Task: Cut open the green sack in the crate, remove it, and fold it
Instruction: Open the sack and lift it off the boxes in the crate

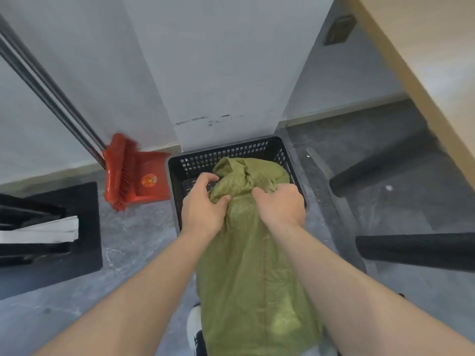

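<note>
A: Setting first. Grey stone floor point(133, 242), pale wall pillar point(218, 73) dead ahead. Black perforated crate point(226, 152) pushed against the pillar foot, likely so it can't slide while being worked over.

B: And the green sack point(257, 265)?

A: Long, limp, mostly out. Its far end is bunched in the crate's right half; the rest drapes over the near rim and runs back toward the person, down to a white shoe point(194, 322). Lies flat, so I judge it emptied, removal under way, folding not begun. Whether it's cut open, can't tell; a stitched seam runs down its middle.

B: Hands?

A: Left hand point(203, 201) at the bunch's left edge, fingers curled over the fabric, thumb pressed on top: clamped on the sack. Right hand point(281, 204) closed into a fist on the gathers by the crate's right wall. Two grips side by side would let the cloth lift clear evenly without snagging on the mesh.

B: Surroundings?

A: Red broom and dustpan point(136, 178) lean just left of the crate, not touching the sack. Black stand with white sheets point(46, 229) well apart, far left.
</note>
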Demonstrator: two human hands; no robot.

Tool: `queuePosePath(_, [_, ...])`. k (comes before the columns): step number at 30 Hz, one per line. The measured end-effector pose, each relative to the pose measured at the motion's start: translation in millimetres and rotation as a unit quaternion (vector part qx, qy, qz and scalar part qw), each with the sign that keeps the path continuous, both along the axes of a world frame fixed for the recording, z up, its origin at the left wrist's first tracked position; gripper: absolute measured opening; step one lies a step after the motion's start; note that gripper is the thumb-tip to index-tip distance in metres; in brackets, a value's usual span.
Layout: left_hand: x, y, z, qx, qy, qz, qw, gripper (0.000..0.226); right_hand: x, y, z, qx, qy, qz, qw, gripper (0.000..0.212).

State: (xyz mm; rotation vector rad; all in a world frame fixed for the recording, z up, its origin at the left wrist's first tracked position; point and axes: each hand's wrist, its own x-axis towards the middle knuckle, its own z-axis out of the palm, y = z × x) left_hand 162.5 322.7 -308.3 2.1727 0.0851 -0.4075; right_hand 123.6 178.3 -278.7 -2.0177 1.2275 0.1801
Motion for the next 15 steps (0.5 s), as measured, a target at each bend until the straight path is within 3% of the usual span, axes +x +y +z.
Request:
queuePosePath(7, [58.3, -6.3, -19.0, -0.081, 0.095, 0.03, 0.992, 0.026, 68.3, -9.9, -30.5, 0.033, -0.003, -0.008, 0.999, 0.034])
queuePosePath(11, [66.7, -5.8, -23.3, -0.07, 0.122, -0.066, 0.988, 0.048, 91.8, -12.7, -62.2, 0.055, 0.03, 0.005, 0.998, 0.022])
queuePosePath(15, [68.8, 1.6, -28.4, -0.042, 0.166, -0.131, 0.976, 0.076, 114.8, -20.8, -94.7, 0.06, 0.059, 0.015, 0.996, 0.024])
